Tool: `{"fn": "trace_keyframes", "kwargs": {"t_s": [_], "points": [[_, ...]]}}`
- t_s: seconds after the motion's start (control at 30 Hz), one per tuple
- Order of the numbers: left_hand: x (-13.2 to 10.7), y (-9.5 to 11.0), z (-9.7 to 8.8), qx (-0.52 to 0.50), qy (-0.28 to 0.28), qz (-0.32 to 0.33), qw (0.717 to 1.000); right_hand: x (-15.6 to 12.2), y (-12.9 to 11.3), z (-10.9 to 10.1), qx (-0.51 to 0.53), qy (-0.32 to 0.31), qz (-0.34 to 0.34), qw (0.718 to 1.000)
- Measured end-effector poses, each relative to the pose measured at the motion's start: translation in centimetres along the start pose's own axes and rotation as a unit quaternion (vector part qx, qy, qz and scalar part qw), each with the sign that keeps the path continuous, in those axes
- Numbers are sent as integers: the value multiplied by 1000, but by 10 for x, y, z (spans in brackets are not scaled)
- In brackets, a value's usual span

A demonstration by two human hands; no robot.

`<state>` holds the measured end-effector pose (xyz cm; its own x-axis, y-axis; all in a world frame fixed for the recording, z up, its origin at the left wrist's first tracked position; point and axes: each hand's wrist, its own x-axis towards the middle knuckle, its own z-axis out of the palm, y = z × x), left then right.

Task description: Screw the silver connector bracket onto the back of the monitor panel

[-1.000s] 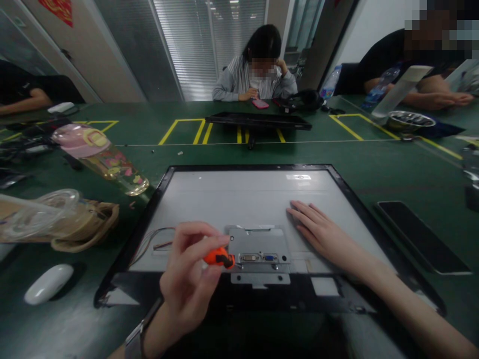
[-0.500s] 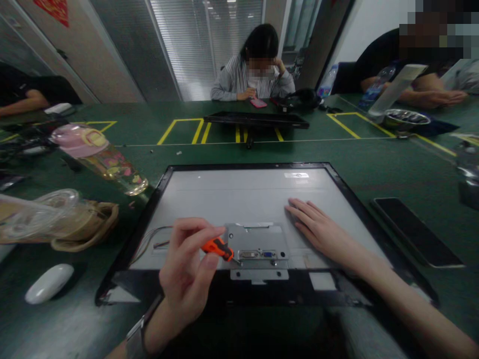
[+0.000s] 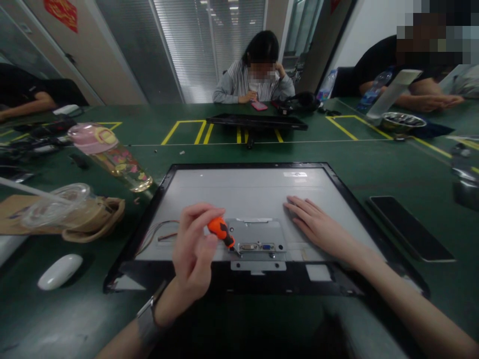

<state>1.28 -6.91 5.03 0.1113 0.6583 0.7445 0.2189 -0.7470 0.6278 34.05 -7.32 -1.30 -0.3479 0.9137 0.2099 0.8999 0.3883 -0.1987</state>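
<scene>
My left hand (image 3: 196, 249) pinches an orange and black screwdriver (image 3: 220, 230) between thumb and fingertips. The screwdriver slants down to the right, its tip at the lower left corner of a metal bracket (image 3: 258, 233) with a white and a blue video port. Whether the tip sits in a screw is too small to tell. This bracket lies on the grey back of a display panel (image 3: 224, 189) in a black frame, lying flat on the green table. My right hand (image 3: 318, 219) rests flat on the panel, right of the bracket, fingers stretched out and holding nothing.
Thin wires (image 3: 155, 233) lie on the panel's left. Beside it are a pink-lidded bottle (image 3: 116, 157), a plastic cup (image 3: 75, 209), a white mouse (image 3: 60, 271) and, rightward, a black phone (image 3: 409, 227). Another dark monitor (image 3: 258, 121) lies ahead. Several people sit around.
The screwdriver handle has tipped more upright, and the fingers of my left hand have shifted along with it. My right hand stays in place on the panel. The camera view has moved slightly.
</scene>
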Motion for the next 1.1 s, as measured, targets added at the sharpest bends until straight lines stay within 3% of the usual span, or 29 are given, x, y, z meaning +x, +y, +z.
{"fn": "trace_keyframes", "kwargs": {"t_s": [0.13,0.33,0.6,0.9,1.1], "points": [[-2,4,0,1,-11,3,1000,1,0,-1,1,-7,-6,1000],[0,3,2,14,20,48,999,1,-1,-2,9,-3,1,1000],[-2,8,3,0,3,69,998,2,0,0,17,1,5,1000],[13,13,4,24,24,132,991,3,1,1,19,7,7,1000],[21,12,5,-4,-27,99,995,5,0,0,26,9,11,1000]]}}
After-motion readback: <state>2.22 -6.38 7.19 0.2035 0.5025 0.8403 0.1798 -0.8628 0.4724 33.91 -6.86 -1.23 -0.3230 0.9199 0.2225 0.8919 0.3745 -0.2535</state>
